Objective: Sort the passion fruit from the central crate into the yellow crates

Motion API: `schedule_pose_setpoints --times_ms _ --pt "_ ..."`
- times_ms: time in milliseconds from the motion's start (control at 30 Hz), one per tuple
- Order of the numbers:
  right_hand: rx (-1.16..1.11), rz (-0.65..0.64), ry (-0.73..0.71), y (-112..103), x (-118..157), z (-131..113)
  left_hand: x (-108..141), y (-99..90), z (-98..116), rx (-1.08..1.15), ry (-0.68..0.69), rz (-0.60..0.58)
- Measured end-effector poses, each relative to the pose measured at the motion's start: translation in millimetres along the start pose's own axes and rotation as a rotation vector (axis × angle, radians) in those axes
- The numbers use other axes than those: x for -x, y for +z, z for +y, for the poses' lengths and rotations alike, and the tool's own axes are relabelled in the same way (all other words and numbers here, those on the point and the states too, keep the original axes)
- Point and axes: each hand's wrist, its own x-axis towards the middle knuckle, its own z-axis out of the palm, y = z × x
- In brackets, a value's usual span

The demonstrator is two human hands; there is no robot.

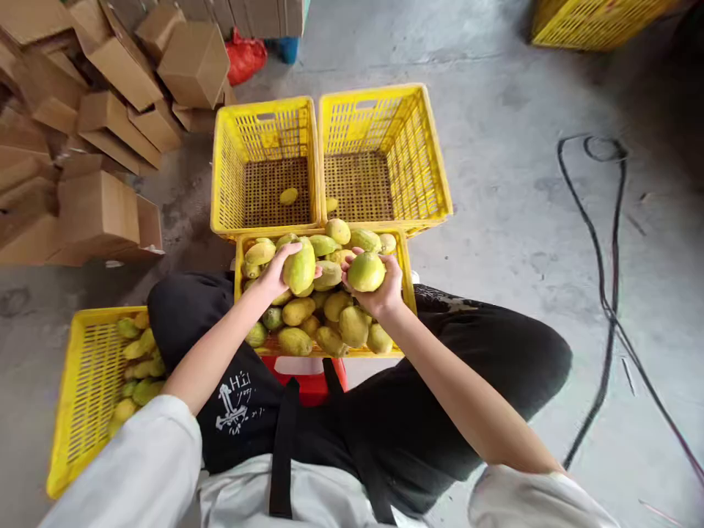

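Trouser print, head view: white lettering and an emblem (232,411) marked the black cloth trousers (500,359); an "H" could be read, the rest was unclear.
Left hand: the left hand (276,270) grasped an oval yellow-green fruit (300,267) above the heaped crate.
Right hand: the right hand (388,286) cradled a rounded green-yellow fruit (366,272), also above it.
Heaped crate: the yellow slatted plastic crate (379,354) between the knees was full of similar fruits (298,312).
Far crates: two deep yellow plastic crates (226,165) adjoined it, one fruit visible in each.
Left side: the left knee partly hid a yellow fruit-bearing crate (82,396); brown cardboard boxes (99,209) crowded the floor beyond.
Right floor: a looped black cable (609,315) lay across the concrete.
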Motion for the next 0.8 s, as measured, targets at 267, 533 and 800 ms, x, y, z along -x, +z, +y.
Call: schedule_pose_setpoints --times_ms 267,533,800 --pt "0.073 0.071 0.063 2.8 -4.9 3.3 -4.4 -0.7 1.4 0.053 0.008 -0.008" --pt "0.183 -0.003 0.091 5.7 -2.0 6.1 -5.6 -1.7 2.6 0.23 -0.065 0.055" --pt "0.15 0.081 0.067 2.6 -3.5 6.9 -9.1 -4.5 -2.0 0.201 -0.11 0.055"
